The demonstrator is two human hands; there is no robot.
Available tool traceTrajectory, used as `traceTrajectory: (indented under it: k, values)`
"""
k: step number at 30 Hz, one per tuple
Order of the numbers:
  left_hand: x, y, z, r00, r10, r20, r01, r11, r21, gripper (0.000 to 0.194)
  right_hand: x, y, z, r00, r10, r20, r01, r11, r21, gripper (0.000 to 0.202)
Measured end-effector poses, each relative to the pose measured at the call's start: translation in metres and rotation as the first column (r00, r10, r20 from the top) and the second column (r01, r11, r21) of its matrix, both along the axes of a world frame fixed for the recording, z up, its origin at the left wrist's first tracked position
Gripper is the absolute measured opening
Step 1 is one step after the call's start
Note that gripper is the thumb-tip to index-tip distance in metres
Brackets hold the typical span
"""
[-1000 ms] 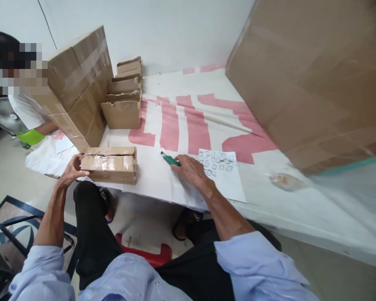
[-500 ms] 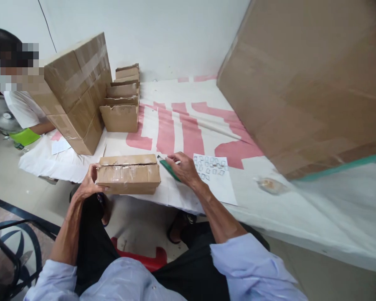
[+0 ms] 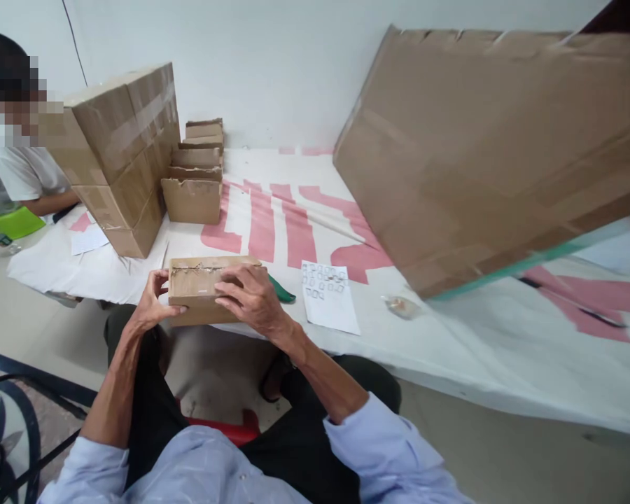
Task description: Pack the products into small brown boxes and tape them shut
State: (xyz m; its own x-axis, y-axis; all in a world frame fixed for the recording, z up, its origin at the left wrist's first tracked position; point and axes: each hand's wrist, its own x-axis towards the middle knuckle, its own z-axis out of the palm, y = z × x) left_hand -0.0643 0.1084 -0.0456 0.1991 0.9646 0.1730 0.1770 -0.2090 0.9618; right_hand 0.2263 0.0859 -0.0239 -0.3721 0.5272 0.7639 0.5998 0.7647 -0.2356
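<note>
A small cardboard box (image 3: 194, 283) lies at the table's near edge, with clear tape and a rough seam along its top. My left hand (image 3: 155, 304) grips its left end, thumb in front and fingers behind. Bent over the right part of the box are the fingers of my right hand (image 3: 252, 297), pressed on its top and front; that end is partly hidden by them. Just right of the box, a green utility knife (image 3: 282, 289) rests on the cloth, its tip end hidden. Beside it is a white sheet of paper (image 3: 330, 311) with rows of small drawn squares.
Stacked taped cartons (image 3: 131, 147) stand at the left, with opened boxes (image 3: 192, 199) behind them. A large tilted carton (image 3: 493, 154) takes up the right. A small clear plastic packet (image 3: 400, 306) lies near it. Another person's sleeve (image 3: 26, 171) shows at far left.
My right hand has let go of the green knife, leaving it on the cloth, and moved left onto the box. My left hand keeps its hold. The view has shifted to the right.
</note>
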Motion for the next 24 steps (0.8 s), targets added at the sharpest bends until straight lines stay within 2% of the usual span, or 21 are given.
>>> traceTrajectory:
  k: [3,6,10,13,18,20,24]
  values:
    - [0.005,-0.004,0.003,1.0,0.012,-0.022,-0.012,1.0,0.011,0.09,-0.001,0.003,-0.01,0.998,0.011,-0.058,-0.011,1.0,-0.001,0.008]
    - [0.015,-0.012,0.011,0.997,-0.012,-0.08,0.018,0.997,0.071,0.092,0.008,-0.005,-0.022,0.983,0.003,-0.181,-0.013,0.999,-0.052,0.01]
    - [0.036,-0.025,0.028,0.99,-0.086,-0.111,0.108,0.973,0.203,0.096,0.028,-0.025,-0.034,0.934,-0.113,-0.339,0.08,0.991,-0.11,0.011]
    - [0.052,-0.033,0.039,0.99,-0.11,-0.083,0.127,0.962,0.241,0.099,0.046,-0.035,-0.034,0.925,-0.174,-0.339,0.115,0.976,-0.186,0.017]
    - [0.067,-0.038,0.046,0.981,-0.068,-0.181,0.115,0.958,0.263,0.098,0.069,-0.033,-0.014,0.97,-0.106,-0.217,0.016,0.925,-0.38,0.04]
    - [0.07,-0.038,0.047,0.978,-0.06,-0.2,0.116,0.952,0.283,0.095,0.07,-0.031,0.0,0.979,-0.115,-0.17,0.037,0.913,-0.406,0.041]
    - [0.071,-0.039,0.051,0.974,-0.05,-0.221,0.12,0.941,0.315,0.087,0.053,-0.033,0.032,0.952,-0.268,-0.148,0.235,0.95,-0.207,0.028]
